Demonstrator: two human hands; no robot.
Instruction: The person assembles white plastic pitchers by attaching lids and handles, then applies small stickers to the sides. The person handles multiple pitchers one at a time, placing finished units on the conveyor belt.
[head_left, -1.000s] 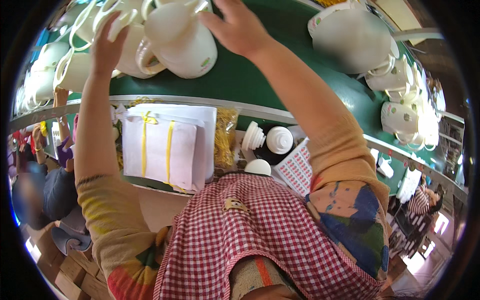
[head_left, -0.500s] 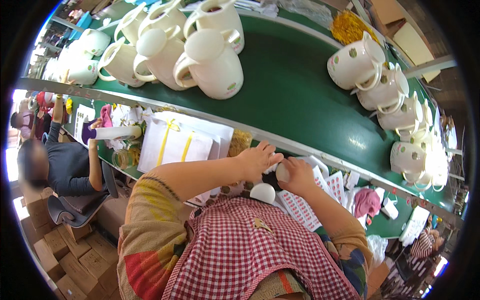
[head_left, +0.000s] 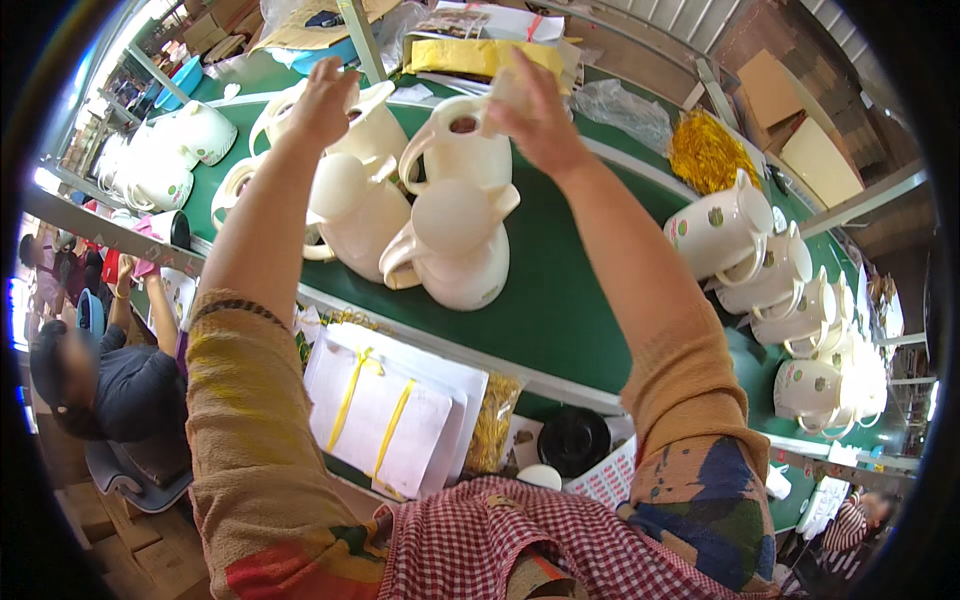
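Note:
Both my arms stretch out over the green conveyor belt to a group of cream jugs. My right hand is beside the uncapped mouth of a jug, its fingers curled round a blurred pale lid. My left hand is raised at another jug to the left, fingers bent; a pale piece shows at its fingertips, too smeared to name. Nearer to me stand a jug with a round lid and another lidded jug.
More jugs stand in a row on the right. White sheets tied with yellow ribbon, gold tinsel, a black round part and sticker sheets lie before me. A person works at the left.
Both hands have left the near work area, where they were together on a white round piece, and reached forward to the jugs. My view has shifted; a black round part now shows below.

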